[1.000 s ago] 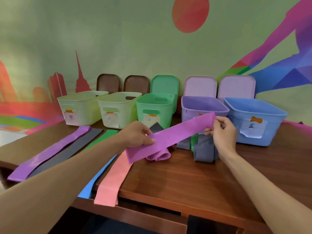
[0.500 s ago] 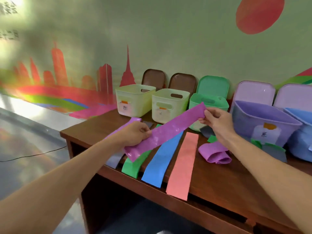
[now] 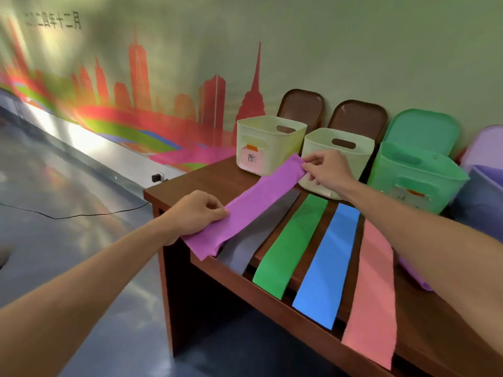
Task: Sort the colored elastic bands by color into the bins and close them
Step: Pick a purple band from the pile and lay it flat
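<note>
The wooden counter point(image 3: 217, 180) carries a row of open bins along the wall: two pale yellow ones point(image 3: 268, 144) point(image 3: 337, 156), a green bin point(image 3: 416, 180) and, cut by the right edge, a purple bin point(image 3: 479, 197). Their lids lean on the wall behind them, so no bin is closed yet.

In front lie flat bands, side by side, with their near ends hanging over the counter's edge: pink point(image 3: 375, 289), blue point(image 3: 326, 265), green point(image 3: 291, 243) and grey point(image 3: 253, 235).

The purple band point(image 3: 253, 208) is stretched at the left end of this row, over the grey band's edge, its far end just in front of the two pale bins. Whether it rests on the counter or hangs just above it I cannot tell.

The left hand point(image 3: 198, 213) pinches its near end, fingers point(image 3: 217, 210) curled on the band. The right hand point(image 3: 326, 172) pinches the far corner between thumb and fingers point(image 3: 309, 167).

The step in hand looks like sorting the purple band. Its matching bin stands well apart to the right, so the next move likely calls for gathering the band (it is long and limp) and carrying it over the others without dragging them off.
</note>
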Demonstrator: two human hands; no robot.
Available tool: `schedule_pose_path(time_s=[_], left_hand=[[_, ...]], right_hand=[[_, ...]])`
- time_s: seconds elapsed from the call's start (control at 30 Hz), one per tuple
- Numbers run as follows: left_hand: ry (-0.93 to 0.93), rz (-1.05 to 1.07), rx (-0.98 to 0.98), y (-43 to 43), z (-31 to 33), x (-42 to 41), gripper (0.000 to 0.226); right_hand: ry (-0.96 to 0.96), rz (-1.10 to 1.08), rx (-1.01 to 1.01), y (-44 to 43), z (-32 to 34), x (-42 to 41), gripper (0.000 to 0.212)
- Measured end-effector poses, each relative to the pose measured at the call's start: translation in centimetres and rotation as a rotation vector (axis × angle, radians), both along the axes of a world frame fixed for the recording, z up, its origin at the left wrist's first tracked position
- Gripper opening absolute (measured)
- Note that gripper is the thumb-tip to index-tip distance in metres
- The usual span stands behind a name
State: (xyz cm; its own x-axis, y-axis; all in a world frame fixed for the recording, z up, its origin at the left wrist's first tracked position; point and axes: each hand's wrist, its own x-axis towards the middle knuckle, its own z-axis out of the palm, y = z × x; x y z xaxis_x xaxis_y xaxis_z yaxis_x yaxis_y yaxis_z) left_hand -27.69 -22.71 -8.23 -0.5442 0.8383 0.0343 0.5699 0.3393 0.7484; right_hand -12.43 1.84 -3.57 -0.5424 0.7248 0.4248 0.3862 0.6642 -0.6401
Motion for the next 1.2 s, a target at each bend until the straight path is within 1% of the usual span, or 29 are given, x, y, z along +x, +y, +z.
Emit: schedule_pose_path(time_s=[0.07, 0.17, 0.3, 0.57, 0.67, 0.77, 0.87, 0.93, 1.07, 1.13, 1.2], left_hand=[[-0.013, 0.003, 0.028, -0.1, -0.3, -0.8, 0.018], [-0.066, 0.022, 0.060, 0.3, -0.8, -1.5, 0.015], [-0.060, 0.081, 0.080, 1.4, -1.4, -2.2, 0.015], [0.084, 0.083, -0.015, 2.8, -1.7, -2.5, 0.016], [0.153, 0.075, -0.045, 2.9, -1.5, -2.3, 0.014], [0.228, 0.106, -0.066, 2.9, -1.4, -2.2, 0.018], [0.318, 0.148, -0.069, 2.9, -1.4, -2.0, 0.022], [0.386, 0.137, -0.073, 2.8, -1.4, -1.7, 0.023], [0.579, 0.102, -0.076, 2.8, -1.4, -1.5, 0.024], [0.567, 0.091, -0.043, 3.0, -1.1, -1.2, 0.021], [0.505, 0.057, 0.025, 3.4, -0.6, -0.6, 0.018]], right_hand=[[-0.075, -0.016, 0.080, 0.9, -0.9, -2.4, 0.011], [-0.175, -0.037, 0.135, 2.0, -2.2, -5.3, 0.012], [-0.198, -0.077, 0.140, 3.2, -3.7, -7.7, 0.014], [-0.322, -0.081, 0.161, 4.2, -5.5, -9.5, 0.015], [-0.335, -0.075, 0.152, 4.3, -5.9, -9.7, 0.015], [-0.334, -0.079, 0.169, 4.3, -6.2, -9.9, 0.011], [-0.337, -0.088, 0.212, 4.3, -6.5, -10.0, 0.010], [-0.374, -0.093, 0.263, 4.1, -6.5, -10.0, 0.011], [-0.414, -0.115, 0.322, 3.7, -6.0, -9.5, 0.013], [-0.390, -0.111, 0.355, 3.5, -5.3, -8.9, 0.017], [-0.378, -0.090, 0.354, 3.1, -4.1, -7.6, 0.021]])
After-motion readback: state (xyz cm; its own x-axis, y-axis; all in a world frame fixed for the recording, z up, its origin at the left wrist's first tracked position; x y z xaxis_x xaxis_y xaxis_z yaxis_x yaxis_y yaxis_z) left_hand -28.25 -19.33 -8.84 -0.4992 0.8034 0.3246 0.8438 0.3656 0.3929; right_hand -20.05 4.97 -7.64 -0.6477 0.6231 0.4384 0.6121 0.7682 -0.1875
